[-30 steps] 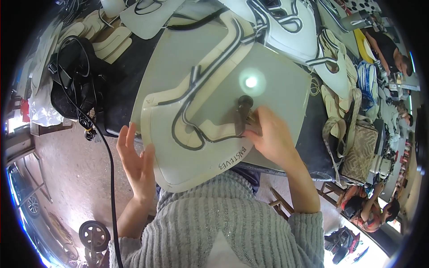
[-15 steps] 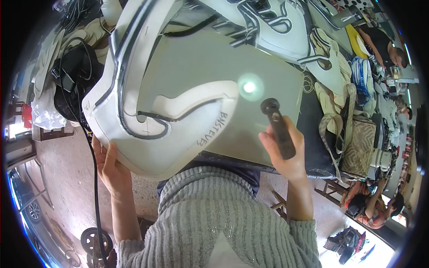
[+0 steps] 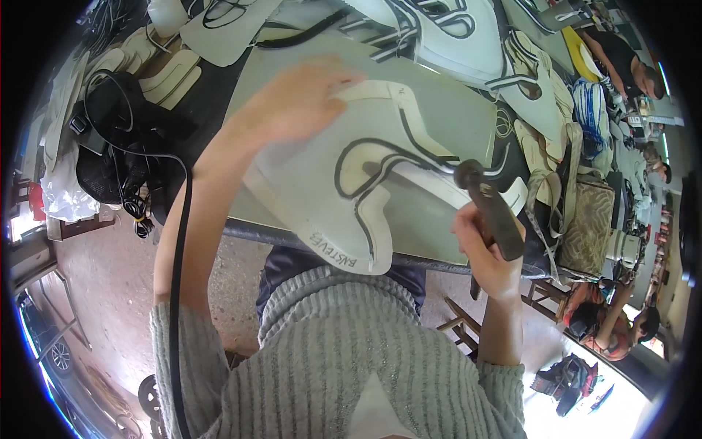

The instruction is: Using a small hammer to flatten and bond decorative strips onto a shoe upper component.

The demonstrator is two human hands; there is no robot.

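A white cut panel (image 3: pixel 292 186) with black-and-white edging lies turned on the grey work board, its black handwriting near me. My left hand (image 3: pixel 303 99) reaches across to its far left edge. The fingers are smeared by motion, but the panel's edge seems to run between thumb and fingers. At the right my right hand (image 3: pixel 490 252) is closed round a hammer (image 3: pixel 497 216) with a dark metal head, its round face pointing away from me. The hammer hangs beside the panel's right-hand strip; whether they touch I cannot tell.
The grey board (image 3: pixel 292 66) covers the table's middle. White panels (image 3: pixel 457 55) with striped edging are piled at the far side, more pieces (image 3: pixel 172 84) at the left. A black cable (image 3: pixel 183 241) hangs over my left arm. A patterned box (image 3: pixel 589 219) stands right.
The white panel has been swung round and now lies on the board. My left hand has gone from its near left edge to the far side. The hammer has shifted slightly right.
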